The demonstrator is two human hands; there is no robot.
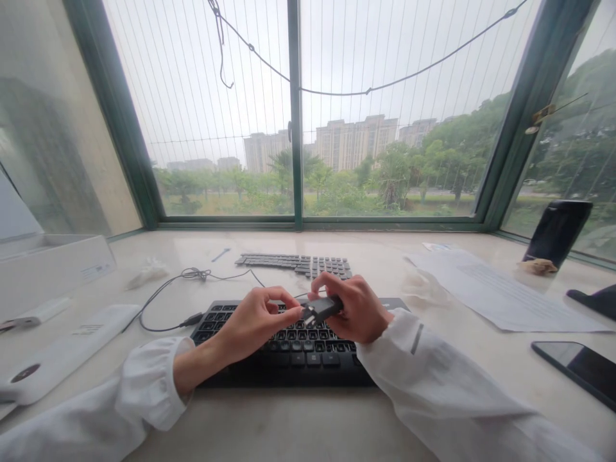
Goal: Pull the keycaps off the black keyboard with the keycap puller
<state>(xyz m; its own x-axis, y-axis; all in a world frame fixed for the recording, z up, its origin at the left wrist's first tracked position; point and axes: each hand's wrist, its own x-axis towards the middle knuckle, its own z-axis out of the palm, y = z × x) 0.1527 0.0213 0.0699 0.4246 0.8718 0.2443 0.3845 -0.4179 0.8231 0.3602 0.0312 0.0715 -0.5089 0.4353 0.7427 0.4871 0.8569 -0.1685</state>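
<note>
Black keyboard [289,380] lay nearest; above it my right hand [360,308] gripped a small dark tool [326,309], its pale-tipped end jutting leftward out of the fingers; my left hand [255,321] was pinched narrow at that end, whether holding it I could not tell; beyond, loose keycaps [274,260] lay in rows; farther, a green-framed window [295,96].
</note>
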